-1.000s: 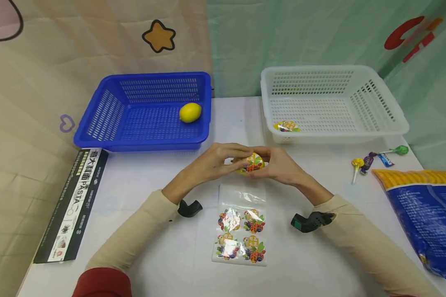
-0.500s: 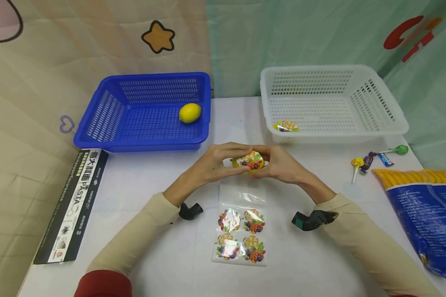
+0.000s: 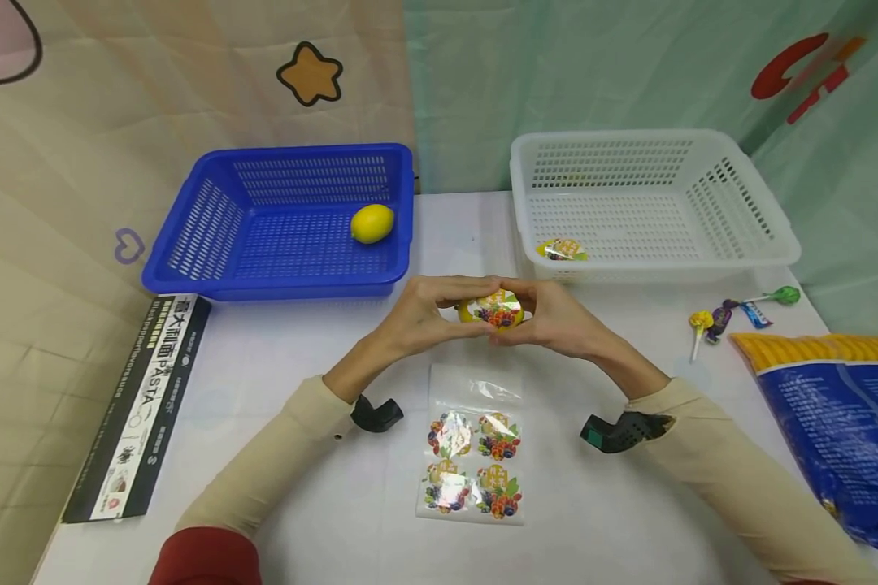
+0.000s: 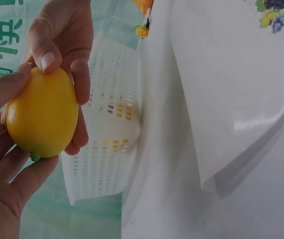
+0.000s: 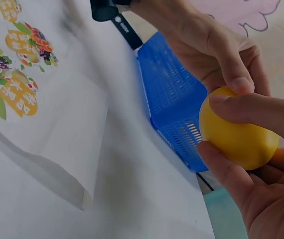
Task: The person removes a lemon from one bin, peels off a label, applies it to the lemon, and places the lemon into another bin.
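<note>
Both hands hold one yellow lemon (image 3: 471, 312) above the table, and a fruit-print sticker (image 3: 499, 309) shows on its upper face. My left hand (image 3: 426, 318) grips its left end between thumb and fingers. At the right end, my right hand (image 3: 562, 322) has its fingers and thumb curled round it. Both wrist views show the plain yellow underside of the lemon (image 4: 45, 112), without the sticker. Below the hands lies a sheet of fruit stickers (image 3: 471, 463), with a bare strip at its top.
A blue basket (image 3: 307, 286) holding another lemon (image 3: 372, 223) stands at the back left. In the white basket (image 3: 666, 264) at the back right is a stickered lemon (image 3: 562, 249). A pasta box (image 3: 135, 406) lies left; candies (image 3: 720, 317) and a blue-yellow bag (image 3: 834, 422) lie right.
The lemon has risen slightly in the head view and turned, so its sticker faces up more fully. Both hands keep their hold on it.
</note>
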`<state>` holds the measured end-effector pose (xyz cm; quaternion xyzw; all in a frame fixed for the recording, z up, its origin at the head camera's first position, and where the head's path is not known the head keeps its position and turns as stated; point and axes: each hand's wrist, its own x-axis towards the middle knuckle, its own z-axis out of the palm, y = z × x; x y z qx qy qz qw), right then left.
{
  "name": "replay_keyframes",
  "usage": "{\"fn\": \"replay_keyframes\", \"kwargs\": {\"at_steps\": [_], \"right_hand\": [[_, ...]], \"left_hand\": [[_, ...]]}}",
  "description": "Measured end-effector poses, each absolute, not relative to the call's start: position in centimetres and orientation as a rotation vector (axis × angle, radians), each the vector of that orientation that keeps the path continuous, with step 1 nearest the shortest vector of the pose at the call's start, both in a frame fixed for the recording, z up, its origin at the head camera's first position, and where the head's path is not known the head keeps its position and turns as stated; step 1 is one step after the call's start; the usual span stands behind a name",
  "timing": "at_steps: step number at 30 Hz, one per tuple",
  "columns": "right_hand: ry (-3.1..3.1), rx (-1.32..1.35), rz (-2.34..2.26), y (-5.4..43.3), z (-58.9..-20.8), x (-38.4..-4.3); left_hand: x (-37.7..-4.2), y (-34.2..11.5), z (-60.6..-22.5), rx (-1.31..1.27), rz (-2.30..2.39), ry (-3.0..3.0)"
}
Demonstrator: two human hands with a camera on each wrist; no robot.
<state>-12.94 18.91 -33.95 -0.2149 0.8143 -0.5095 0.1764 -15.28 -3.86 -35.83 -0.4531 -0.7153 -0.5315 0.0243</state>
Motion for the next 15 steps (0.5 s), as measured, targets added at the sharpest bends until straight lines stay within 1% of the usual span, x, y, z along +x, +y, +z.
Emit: {"fn": "replay_keyframes", "kwargs": {"at_steps": [8, 12, 15], "right_hand": [[2.308, -0.719, -1.333, 20.0, -33.6, -12.9], [2.324, -0.740, -1.247, 21.8, -32.7, -13.1], [2.348, -0.696, -1.293, 23.6, -32.0, -13.4]], "left_hand": [[-15.3, -3.5, -35.7, -1.418, -1.602, -2.144], [-15.3, -3.5, -35.7, -1.408, -1.583, -2.152], [-15.3, -3.6, -35.7, -1.390, -1.585, -2.162]]}}
